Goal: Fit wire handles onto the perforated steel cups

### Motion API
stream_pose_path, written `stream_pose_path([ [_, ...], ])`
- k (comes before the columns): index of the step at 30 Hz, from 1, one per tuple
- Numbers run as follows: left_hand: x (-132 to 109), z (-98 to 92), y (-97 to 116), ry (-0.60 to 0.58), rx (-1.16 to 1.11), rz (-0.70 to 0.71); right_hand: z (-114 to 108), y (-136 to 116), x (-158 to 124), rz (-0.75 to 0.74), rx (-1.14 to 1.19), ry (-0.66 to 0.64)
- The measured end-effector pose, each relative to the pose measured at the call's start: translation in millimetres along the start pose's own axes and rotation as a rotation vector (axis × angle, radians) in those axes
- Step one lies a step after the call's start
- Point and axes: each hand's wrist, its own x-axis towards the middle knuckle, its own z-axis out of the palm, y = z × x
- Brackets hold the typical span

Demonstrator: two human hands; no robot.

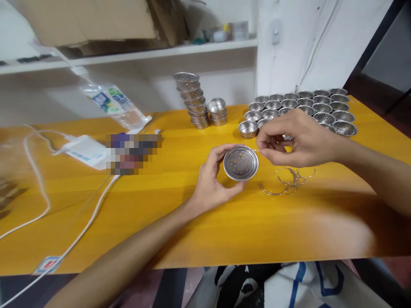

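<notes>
A small perforated metal cup is tilted with its open mouth toward me, and yellow shows through the holes in its bottom. My left hand is closed around its side. To the right, my right hand pinches a thin metal wire, whose end reaches the cup's rim; most of the wire is hidden by the fingers. Several curved wire pieces lie loose on the table below that hand. Behind it stand rows of matching metal cups, partly covered by the hand.
Two stacks of metal cups, one tall and one short, stand at the back of the yellow table. On the left are a tilted plastic bottle, a white box-like device and white cables. A cardboard box sits on the shelf.
</notes>
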Motion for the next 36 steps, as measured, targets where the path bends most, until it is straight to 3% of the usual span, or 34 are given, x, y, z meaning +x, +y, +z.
stream_pose_path([
  [11, 7.2, 0.7, -0.6, -0.004, -0.070, 0.325, 3.9, 2.9, -0.5, -0.117, 0.048, -0.136],
  [23, 6.0, 0.0, -2.5, -0.031, -0.045, 0.324, 8.1, 3.8, -3.9, -0.148, -0.063, -0.168],
  [36, 3.7, 0.1, -2.9, -0.031, -0.025, 0.268, 14.1, 18.2, 0.4, -0.162, 0.073, -0.141],
])
